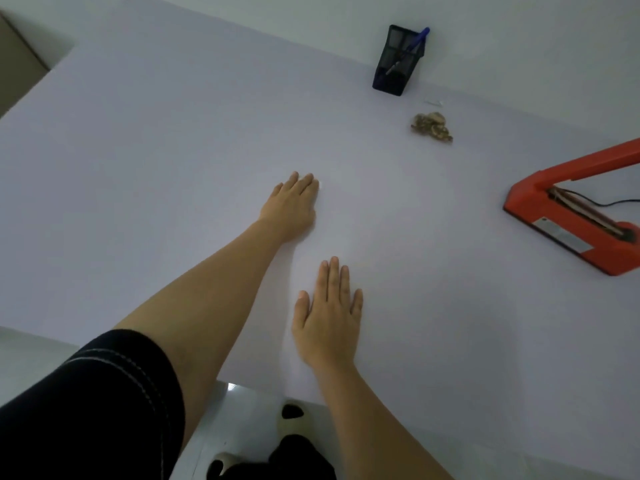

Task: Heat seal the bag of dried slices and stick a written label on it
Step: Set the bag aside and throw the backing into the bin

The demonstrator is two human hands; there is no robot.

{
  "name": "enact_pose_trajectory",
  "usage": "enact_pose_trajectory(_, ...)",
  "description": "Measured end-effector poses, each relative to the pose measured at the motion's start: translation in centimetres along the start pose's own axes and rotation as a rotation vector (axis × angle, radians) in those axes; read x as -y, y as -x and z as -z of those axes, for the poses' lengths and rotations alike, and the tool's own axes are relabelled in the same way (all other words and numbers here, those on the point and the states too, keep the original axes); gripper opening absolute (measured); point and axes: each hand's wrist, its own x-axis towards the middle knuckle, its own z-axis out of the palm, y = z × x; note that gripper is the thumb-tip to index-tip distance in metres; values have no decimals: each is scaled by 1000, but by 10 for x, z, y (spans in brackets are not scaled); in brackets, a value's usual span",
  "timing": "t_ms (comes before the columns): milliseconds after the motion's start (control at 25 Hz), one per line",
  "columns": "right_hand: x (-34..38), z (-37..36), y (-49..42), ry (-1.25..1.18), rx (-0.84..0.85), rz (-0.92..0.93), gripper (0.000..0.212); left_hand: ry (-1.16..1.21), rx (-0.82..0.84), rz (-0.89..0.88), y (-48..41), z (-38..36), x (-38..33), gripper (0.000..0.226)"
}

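A clear bag of brown dried slices (431, 128) lies on the white table (173, 150), far right of centre. The red heat sealer (575, 216) sits at the right edge with its arm raised. A black mesh pen holder (398, 62) with a blue pen (417, 41) stands at the back. My left hand (292, 202) rests flat mid-table, fingers together, with a small white scrap (320, 185), maybe a label, at its fingertips. My right hand (329, 317) lies flat nearer me, holding nothing.
A small pale item (434, 102) lies behind the bag. The sealer's black cable (616, 202) runs off to the right. A brown box (17, 64) stands at the far left. The table's near edge runs under my arms, with feet in slippers (291, 415) below.
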Motion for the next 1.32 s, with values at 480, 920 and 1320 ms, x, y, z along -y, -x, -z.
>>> enact_pose_trajectory(480, 1, 6, 3, -7, 49, 27, 60, -105, -83, -288, 235, -46, 54, 70)
enact_pose_trajectory(920, 69, -12, 62, -81, 22, 329, 59, -55, -513, -301, 330, -51, 99, 29)
enact_pose_trajectory(1320, 208, -131, 144, -167, 242, 953, 46, 692, -851, 1102, 424, -122, 190, 15)
